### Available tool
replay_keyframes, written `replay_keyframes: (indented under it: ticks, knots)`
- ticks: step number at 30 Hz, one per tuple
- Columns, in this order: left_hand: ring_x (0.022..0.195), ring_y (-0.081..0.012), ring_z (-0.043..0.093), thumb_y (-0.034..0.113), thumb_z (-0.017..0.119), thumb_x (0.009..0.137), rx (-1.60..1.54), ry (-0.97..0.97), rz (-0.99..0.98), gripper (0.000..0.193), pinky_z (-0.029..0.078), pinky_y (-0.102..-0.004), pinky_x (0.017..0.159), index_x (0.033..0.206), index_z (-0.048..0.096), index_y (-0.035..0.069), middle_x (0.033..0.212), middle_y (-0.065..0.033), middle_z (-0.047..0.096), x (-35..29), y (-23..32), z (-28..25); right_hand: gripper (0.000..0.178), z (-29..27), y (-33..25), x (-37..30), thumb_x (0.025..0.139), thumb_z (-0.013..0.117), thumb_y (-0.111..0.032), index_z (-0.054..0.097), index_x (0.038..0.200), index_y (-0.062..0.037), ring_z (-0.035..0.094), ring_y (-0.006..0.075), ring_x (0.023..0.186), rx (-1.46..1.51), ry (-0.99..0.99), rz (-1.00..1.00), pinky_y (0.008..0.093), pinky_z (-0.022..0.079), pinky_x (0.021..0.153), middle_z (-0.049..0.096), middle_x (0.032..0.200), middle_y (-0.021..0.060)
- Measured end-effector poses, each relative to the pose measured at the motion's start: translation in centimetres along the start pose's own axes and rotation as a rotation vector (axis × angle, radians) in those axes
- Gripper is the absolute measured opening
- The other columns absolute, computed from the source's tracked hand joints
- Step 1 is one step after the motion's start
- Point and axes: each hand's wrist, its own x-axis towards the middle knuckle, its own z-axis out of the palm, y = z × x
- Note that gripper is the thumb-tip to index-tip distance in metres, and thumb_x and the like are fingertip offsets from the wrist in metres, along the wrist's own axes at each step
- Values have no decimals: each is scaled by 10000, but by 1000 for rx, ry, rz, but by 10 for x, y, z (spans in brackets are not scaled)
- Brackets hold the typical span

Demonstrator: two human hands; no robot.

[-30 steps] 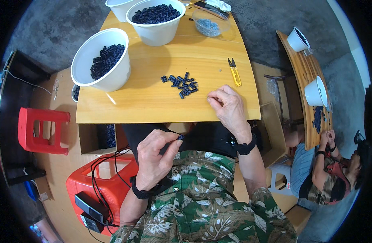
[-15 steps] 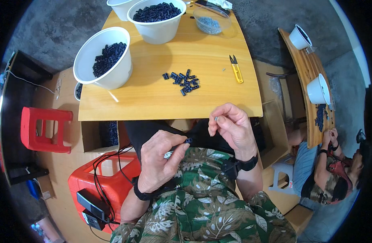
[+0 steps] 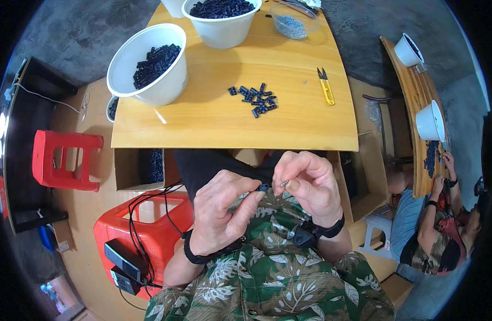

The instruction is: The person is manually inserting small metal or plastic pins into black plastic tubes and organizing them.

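Both hands are raised over my lap, just in front of the table's near edge. Between thumb and forefinger my left hand (image 3: 224,208) pinches a small dark plastic piece (image 3: 263,188), its end pointing right. A tiny ridged silvery screw (image 3: 284,183) is pinched in the fingertips of my right hand (image 3: 310,187), close beside the plastic piece with a narrow gap between. Beyond them, a loose pile of the same dark plastic pieces (image 3: 262,100) lies on the wooden table (image 3: 214,125).
White tubs (image 3: 173,88) of dark pieces stand at the table's left and back. Behind are a clear bowl (image 3: 295,24) of small silvery parts and, to the right, yellow thread snips (image 3: 326,88). A red stool (image 3: 109,227) holds cabled devices. Another person works at the right.
My right hand has moved left and down, bringing the screw close to the plastic piece in my left hand. The table has shifted up and right in view.
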Motion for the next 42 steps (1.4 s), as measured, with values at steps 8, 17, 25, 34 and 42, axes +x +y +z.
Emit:
replay_keyframes:
  ticks: [8,17,25,34,42]
  knots:
    - [683,-268,632,-26,774,745,13,5,15,214,501,-351,621,923,667,25,783,-96,665,0,3,1,101,15,-3,-1,862,700,33,679,955,-2,580,129,880,-271,43,-123,236,447,748,630,954,83]
    - [670,-273,617,-36,784,722,58,8,72,253,493,-358,610,932,654,21,770,-96,641,1,3,1,117,18,-4,0,843,717,29,680,947,-10,594,152,868,-437,54,-153,254,454,754,635,947,89]
    - [678,-275,610,-68,768,659,250,15,117,269,474,-353,605,887,653,17,775,-109,638,1,6,2,127,30,-17,2,807,713,39,668,912,-17,638,196,744,-1025,45,-370,305,499,661,649,842,96]
    - [695,-279,590,-85,757,641,204,-19,214,340,459,-372,616,940,621,1,795,-105,615,1,-2,2,81,14,-23,5,852,730,-18,684,904,25,591,90,754,-384,-6,105,226,459,654,661,866,45]
    - [677,-285,588,-90,764,623,203,-22,238,332,468,-378,603,911,632,7,768,-105,610,5,1,3,99,9,-12,7,871,727,-43,645,921,-18,569,41,741,-259,7,178,185,450,652,631,844,-12]
